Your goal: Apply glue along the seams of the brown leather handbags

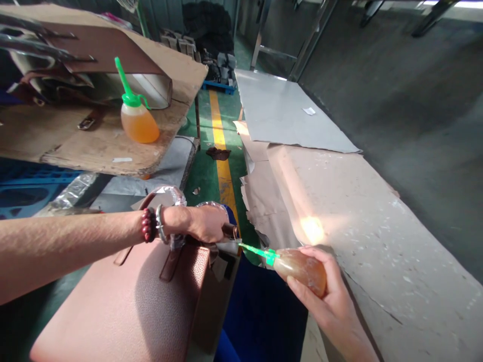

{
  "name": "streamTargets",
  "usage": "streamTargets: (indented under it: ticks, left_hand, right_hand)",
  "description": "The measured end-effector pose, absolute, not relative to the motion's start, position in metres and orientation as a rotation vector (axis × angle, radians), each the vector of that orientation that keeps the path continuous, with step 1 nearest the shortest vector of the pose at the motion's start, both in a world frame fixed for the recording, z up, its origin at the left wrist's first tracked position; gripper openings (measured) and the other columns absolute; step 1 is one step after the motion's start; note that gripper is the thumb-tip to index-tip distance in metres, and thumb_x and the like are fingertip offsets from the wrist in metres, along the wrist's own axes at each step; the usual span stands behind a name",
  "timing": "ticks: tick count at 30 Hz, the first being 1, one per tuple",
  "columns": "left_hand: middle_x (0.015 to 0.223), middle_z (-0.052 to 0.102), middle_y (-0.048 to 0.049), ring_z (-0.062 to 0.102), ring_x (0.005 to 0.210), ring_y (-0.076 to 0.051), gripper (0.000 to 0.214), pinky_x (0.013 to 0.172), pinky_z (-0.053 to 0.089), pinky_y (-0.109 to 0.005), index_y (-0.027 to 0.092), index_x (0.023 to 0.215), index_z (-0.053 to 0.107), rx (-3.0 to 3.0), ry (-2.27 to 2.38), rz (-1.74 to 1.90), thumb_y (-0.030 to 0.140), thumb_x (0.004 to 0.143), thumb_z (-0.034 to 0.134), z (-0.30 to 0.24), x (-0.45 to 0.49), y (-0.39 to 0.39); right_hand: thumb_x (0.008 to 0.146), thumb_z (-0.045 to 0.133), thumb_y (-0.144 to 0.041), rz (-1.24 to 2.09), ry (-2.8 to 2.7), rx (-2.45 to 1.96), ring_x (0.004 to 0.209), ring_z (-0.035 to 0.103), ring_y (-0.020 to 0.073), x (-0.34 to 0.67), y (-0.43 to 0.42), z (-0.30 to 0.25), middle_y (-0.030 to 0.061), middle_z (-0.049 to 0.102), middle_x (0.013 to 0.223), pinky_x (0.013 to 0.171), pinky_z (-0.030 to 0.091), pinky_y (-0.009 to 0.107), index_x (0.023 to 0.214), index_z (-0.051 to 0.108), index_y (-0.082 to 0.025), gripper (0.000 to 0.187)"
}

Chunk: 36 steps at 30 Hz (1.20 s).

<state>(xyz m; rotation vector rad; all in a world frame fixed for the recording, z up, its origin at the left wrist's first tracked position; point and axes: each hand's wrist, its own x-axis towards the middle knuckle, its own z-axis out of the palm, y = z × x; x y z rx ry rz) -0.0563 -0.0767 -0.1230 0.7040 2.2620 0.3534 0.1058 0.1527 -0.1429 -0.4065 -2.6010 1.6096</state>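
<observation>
A brown leather handbag [113, 311] stands in front of me, with plastic film [171, 193] wrapped round its handles. My left hand [209, 222] reaches over the bag's top edge, fingers closed on a small brown leather strap [230, 230]. In my right hand [334, 296] is a squeeze bottle [302, 271] of amber liquid, held on its side with the thin green nozzle pointing left. The nozzle tip is at the strap and the bag's upper edge; whether it touches cannot be made out. My left fingertips are partly hidden.
A second squeeze bottle [138, 123] with a green nozzle stands on the wooden table [94, 151] at the left, near another brown bag [109, 50]. To the right runs a cardboard-covered surface [377, 226] with a grey sheet [290, 110]. Blue crates [30, 193] sit under the table.
</observation>
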Motion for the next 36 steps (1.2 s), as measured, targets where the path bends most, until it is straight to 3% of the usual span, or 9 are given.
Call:
streamTargets:
  ticks: [7,15,31,36]
  left_hand:
    - [0.074,0.069,-0.002,0.055,0.065,-0.013,0.018,0.054,0.034,-0.02,0.014,0.081,0.073,0.801,2.103,0.261,0.015,0.074,0.056,-0.113,-0.063,-0.078]
    - [0.064,0.059,0.0011,0.049,0.062,-0.01,0.019,0.052,0.029,-0.019,0.013,0.077,0.072,0.822,2.099,0.298,0.013,0.08,0.053,-0.111,-0.062,-0.08]
    - [0.06,0.058,0.0005,0.051,0.059,-0.01,0.017,0.051,0.03,-0.02,0.013,0.073,0.07,0.79,2.121,0.287,0.016,0.081,0.055,-0.105,-0.058,-0.082]
    - [0.068,0.065,-0.0023,0.055,0.065,-0.012,0.018,0.055,0.034,-0.021,0.013,0.08,0.073,0.788,2.139,0.252,0.017,0.082,0.056,-0.105,-0.057,-0.08]
  right_hand:
    - [0.08,0.065,-0.055,1.7,-2.692,-0.506,0.092,0.062,0.0193,0.098,0.158,-0.127,0.0035,0.063,0.11,0.082,0.051,0.027,0.113,0.048,-0.026,0.047]
    - [0.078,0.066,-0.056,1.708,-2.768,-0.538,0.086,0.061,0.0195,0.094,0.16,-0.124,0.0015,0.064,0.102,0.073,0.051,0.027,0.11,0.049,-0.026,0.048]
    - [0.077,0.063,-0.058,1.717,-2.828,-0.561,0.08,0.055,0.0175,0.094,0.166,-0.116,-0.0029,0.06,0.093,0.076,0.043,0.029,0.111,0.046,-0.028,0.049]
    - [0.077,0.063,-0.058,1.701,-2.918,-0.562,0.074,0.054,0.0182,0.101,0.168,-0.119,-0.0022,0.059,0.084,0.063,0.04,0.027,0.109,0.048,-0.027,0.048]
